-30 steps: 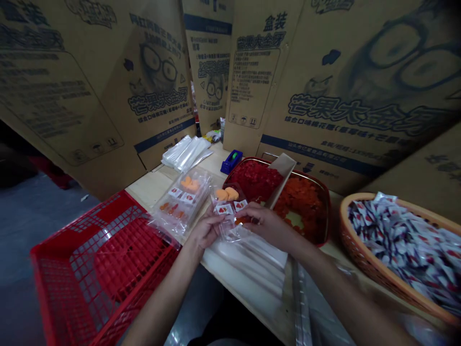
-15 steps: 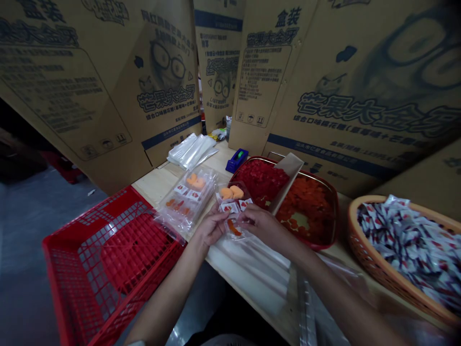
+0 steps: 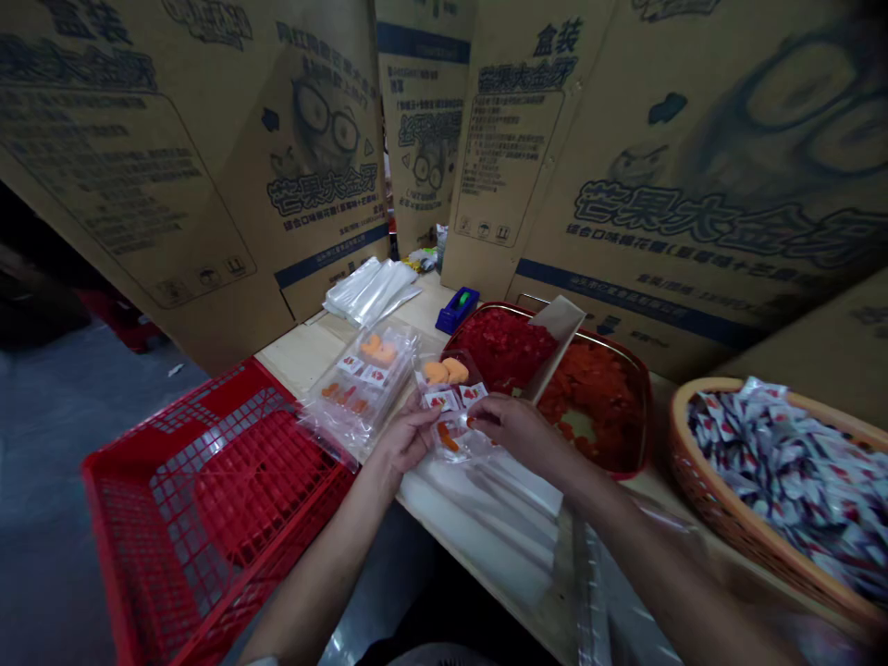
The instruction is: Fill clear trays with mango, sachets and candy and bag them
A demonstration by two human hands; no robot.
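The left hand and right hand meet over a clear plastic packet at the table's front edge, the packet lying between them with its long axis running away from the person, towards a gold-rimmed metal tray. The left hand's fingers curl against the packet's left side and seem to hold it, while the right hand comes in from the other side, partly closed, its fingertips at the packet's right edge. Whether they have a firm pinch is hard to tell. Inside, two orange gummy pieces lie at the far end, two small printed sachets sit just nearer, and an orange strip lies between the hands. Around them are a second filled packet beside the left hand, a red plastic crate further left, and a wicker basket of sachets to the right — the right hand is the nearer to that basket.
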